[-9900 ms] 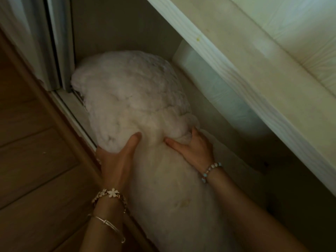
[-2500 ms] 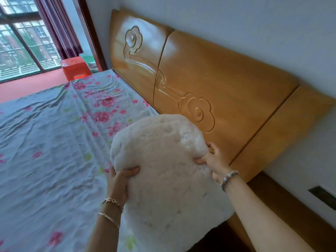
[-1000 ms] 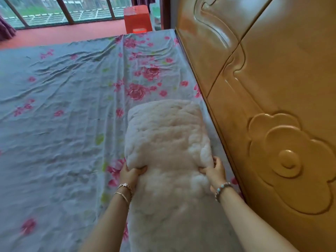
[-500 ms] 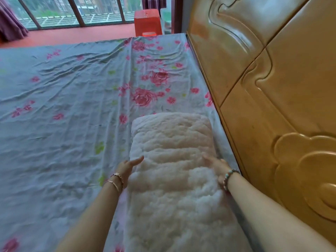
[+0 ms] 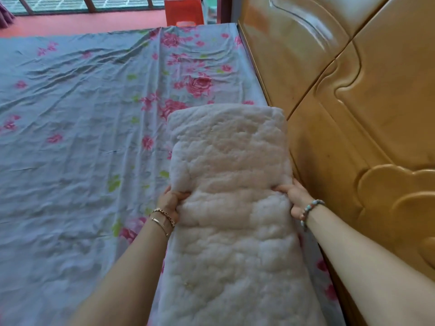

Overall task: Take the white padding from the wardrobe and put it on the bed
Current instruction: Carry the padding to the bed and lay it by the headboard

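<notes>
The bed (image 5: pixel 70 142) is now bearing the white padding (image 5: pixel 230 208), which is lying folded along the headboard (image 5: pixel 353 118); a moment ago both hands were resting loosely on it, so placement seems nearly done. The left hand (image 5: pixel 170 203) and right hand (image 5: pixel 297 200) are gripping its sides again, thumbs pressing on top.

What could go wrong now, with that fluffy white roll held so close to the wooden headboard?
The right hand sits squeezed between the white padding and the headboard, so knuckles might scrape the wood. Both hands, the left hand too, pinch soft fluff at the edges; tufts could tear loose. The long roll might also flop sideways and drag the wrinkled sheet.
</notes>
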Demonstrator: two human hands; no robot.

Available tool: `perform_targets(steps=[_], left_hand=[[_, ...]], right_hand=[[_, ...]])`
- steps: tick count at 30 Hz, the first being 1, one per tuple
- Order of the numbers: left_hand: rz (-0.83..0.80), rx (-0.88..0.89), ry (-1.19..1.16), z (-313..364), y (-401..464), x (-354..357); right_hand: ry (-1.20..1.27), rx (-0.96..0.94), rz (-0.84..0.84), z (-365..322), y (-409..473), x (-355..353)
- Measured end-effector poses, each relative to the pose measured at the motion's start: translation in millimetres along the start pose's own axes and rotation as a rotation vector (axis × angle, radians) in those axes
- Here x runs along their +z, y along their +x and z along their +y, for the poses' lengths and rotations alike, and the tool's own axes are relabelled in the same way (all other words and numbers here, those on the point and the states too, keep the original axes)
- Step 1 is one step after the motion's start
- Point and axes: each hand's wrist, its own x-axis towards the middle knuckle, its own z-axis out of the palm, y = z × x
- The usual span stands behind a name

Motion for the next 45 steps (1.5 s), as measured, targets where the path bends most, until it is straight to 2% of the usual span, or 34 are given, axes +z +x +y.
perform_targets(steps=[4,9,12,15,23,27,31,36,39,41,43,45], left_hand=[[0.066,0.011,0.021,-20,7,-1],[0.093,0.032,0.112,-27,9,-7],[0.12,0.009,0.195,-35,3,-16],[0.143,0.007,0.228,-47,-1,-25],[0.006,-0.134,0.446,-87,-43,-63],[-0.054,-0.068,0.458,-109,-65,-75],[-0.14,-0.059,0.454,-109,-86,-78],[-0.12,-0.083,0.601,-111,-109,-76],[-0.09,-0.067,0.676,-117,-123,-77],[-0.089,-0.121,0.734,-129,-132,-79],[-0.087,-0.174,0.761,-148,-137,-84],[-0.091,-0.137,0.732,-167,-144,-86]], right_hand=[[-0.083,-0.017,0.06,34,17,-1],[-0.245,-0.077,0.09,39,12,-1],[-0.392,-0.109,0.07,41,5,-2],[-0.415,-0.068,0.012,51,-4,-7],[-0.495,0.103,0.016,95,-47,-30],[-0.471,0.16,-0.009,107,-71,-37],[-0.608,0.123,-0.034,108,-95,-46],[-0.753,0.119,0.019,104,-126,-55],[-0.887,0.222,0.087,106,-143,-67],[-0.93,0.298,0.115,111,-156,-76],[-0.958,0.329,0.124,117,-166,-83],[-0.979,0.311,0.119,123,-173,-90]])
